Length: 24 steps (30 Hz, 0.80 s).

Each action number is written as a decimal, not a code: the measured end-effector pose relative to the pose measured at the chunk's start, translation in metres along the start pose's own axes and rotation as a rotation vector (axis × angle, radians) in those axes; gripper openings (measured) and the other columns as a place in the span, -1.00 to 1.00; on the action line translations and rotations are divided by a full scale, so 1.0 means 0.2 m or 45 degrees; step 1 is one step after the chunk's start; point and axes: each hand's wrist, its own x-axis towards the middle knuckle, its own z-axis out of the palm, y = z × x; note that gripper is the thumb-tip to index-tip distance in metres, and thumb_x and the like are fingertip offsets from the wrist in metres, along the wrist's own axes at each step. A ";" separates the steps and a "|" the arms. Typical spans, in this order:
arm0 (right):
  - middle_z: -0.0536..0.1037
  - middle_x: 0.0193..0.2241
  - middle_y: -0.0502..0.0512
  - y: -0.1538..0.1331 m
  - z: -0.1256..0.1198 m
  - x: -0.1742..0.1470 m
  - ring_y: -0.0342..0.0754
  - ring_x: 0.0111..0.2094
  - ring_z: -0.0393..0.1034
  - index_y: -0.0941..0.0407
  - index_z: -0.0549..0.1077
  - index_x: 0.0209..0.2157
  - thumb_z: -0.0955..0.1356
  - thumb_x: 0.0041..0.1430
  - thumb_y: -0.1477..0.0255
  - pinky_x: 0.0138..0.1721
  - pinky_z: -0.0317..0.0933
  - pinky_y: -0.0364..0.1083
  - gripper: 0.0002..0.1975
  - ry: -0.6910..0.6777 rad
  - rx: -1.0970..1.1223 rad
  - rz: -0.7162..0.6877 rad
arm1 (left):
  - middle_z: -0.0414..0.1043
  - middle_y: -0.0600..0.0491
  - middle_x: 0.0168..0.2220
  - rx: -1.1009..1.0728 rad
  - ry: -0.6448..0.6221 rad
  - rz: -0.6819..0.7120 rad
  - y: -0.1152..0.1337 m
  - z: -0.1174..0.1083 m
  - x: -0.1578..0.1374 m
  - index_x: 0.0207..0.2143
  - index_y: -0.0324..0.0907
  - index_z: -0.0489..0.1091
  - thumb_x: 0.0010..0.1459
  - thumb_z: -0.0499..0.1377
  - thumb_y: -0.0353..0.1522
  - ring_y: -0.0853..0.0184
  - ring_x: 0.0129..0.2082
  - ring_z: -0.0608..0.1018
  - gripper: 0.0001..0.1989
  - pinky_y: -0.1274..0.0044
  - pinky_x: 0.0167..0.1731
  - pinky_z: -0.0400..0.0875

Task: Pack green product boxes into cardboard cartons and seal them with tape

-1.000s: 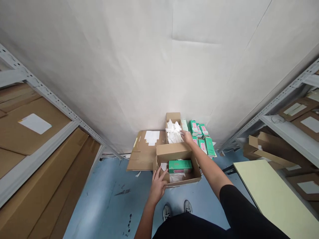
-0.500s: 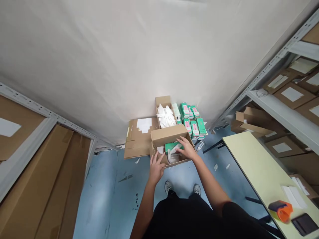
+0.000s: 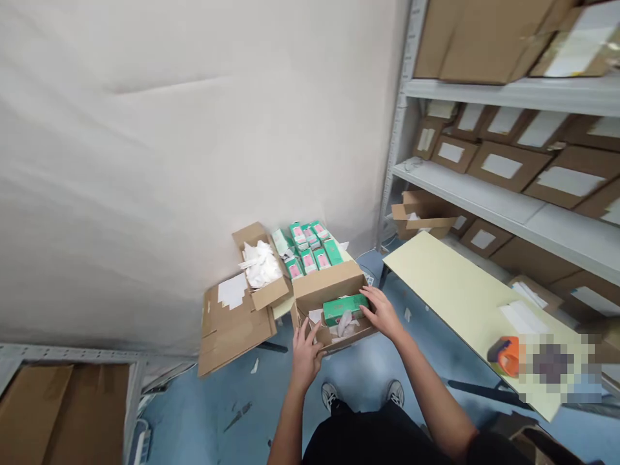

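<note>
An open cardboard box [image 3: 328, 279] is held in front of me above the floor. My left hand [image 3: 307, 354] grips its left front edge, fingers bent over the rim. On the right wall my right hand [image 3: 382, 312] has its fingers over the edge, near one end of a green carton [image 3: 334, 313]. That carton lies inside the cardboard box, with crumpled whitish wrapping [image 3: 345, 325] in front of it and a white paper [image 3: 315, 316] on its left. My palms and thumbs are partly hidden.
Behind stand several green-and-pink cartons [image 3: 309, 260] and a box [image 3: 269, 296] of white crumpled material. Flattened cardboard [image 3: 232, 345] lies at left. A pale table [image 3: 436, 278] with an orange tape dispenser [image 3: 508, 356] and shelving [image 3: 484, 187] full of boxes are at right.
The view has turned right. My right hand has moved from the whitish wrapping inside the cardboard box to its right wall. My left hand remains at the left front edge.
</note>
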 end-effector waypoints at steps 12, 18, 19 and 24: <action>0.41 0.30 0.18 0.58 -1.03 -0.65 0.24 0.40 0.13 -0.01 0.36 0.33 0.35 0.33 0.32 0.37 0.14 0.32 -0.45 0.437 -0.234 0.454 | 0.37 0.03 0.33 -0.132 -0.261 0.488 0.86 0.46 0.77 -0.44 -0.05 0.58 0.06 0.31 -0.45 -0.19 0.44 0.15 -0.89 -0.18 0.33 0.10; 0.35 0.35 0.18 0.73 -1.19 -0.83 0.21 0.40 0.15 -0.04 0.27 0.38 0.32 0.36 0.32 0.38 0.12 0.31 -0.42 0.580 -0.273 0.661 | 0.33 0.01 0.35 -0.140 -0.388 0.744 1.13 0.65 1.10 -0.42 -0.08 0.59 0.06 0.33 -0.45 -0.19 0.46 0.11 -0.92 -0.18 0.33 0.10; 0.35 0.34 0.18 0.75 -1.21 -0.85 0.21 0.40 0.14 -0.04 0.28 0.38 0.31 0.36 0.31 0.37 0.13 0.32 -0.42 0.603 -0.292 0.689 | 0.33 0.02 0.36 -0.141 -0.411 0.779 1.16 0.68 1.15 -0.42 -0.08 0.59 0.05 0.34 -0.45 -0.19 0.46 0.11 -0.92 -0.18 0.33 0.09; 0.37 0.32 0.23 0.84 -1.32 -0.86 0.22 0.38 0.19 0.00 0.34 0.34 0.32 0.35 0.27 0.36 0.15 0.30 -0.45 0.732 -0.404 0.813 | 0.30 0.06 0.37 -0.182 -0.499 0.934 1.22 0.88 1.43 -0.44 -0.08 0.59 0.04 0.33 -0.46 -0.17 0.47 0.06 -0.90 -0.15 0.36 0.05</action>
